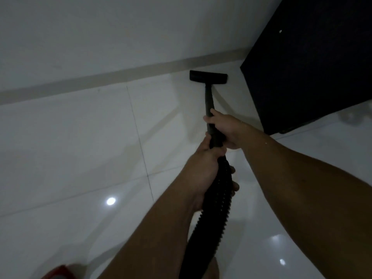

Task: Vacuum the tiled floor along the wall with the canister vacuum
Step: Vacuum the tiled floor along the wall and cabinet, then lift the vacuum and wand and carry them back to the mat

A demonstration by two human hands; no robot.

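Red object (60, 271), low and well left of both hands: partly cut off by the frame edge, blurred. Possibly the canister body; cannot tell.

Tiled floor (70, 148): glossy white tiles, grout lines running out to the left of the hands. Beyond the hands, a grey skirting strip (100, 81) at the foot of the white wall (90, 33).

Left hand (203, 170): the nearer hand, wrapped round the top of the ribbed black hose (217, 208) where it meets the rigid tube. Judged to be the steering and weight-bearing grip.

Wand (208, 99): runs forward from the hands to the floor nozzle (208, 76), which sits flat on the tile ahead of both hands, with its far edge just beside the skirting. Placement fits an edge pass along the wall.

Right hand (223, 127): just ahead of the left, clamped on the wand. Hands nearly touching, one behind the other; judged to give push and downward pressure.

Dark cabinet (312, 67): right of the hands, its corner near the nozzle. Likely limits travel on that side.
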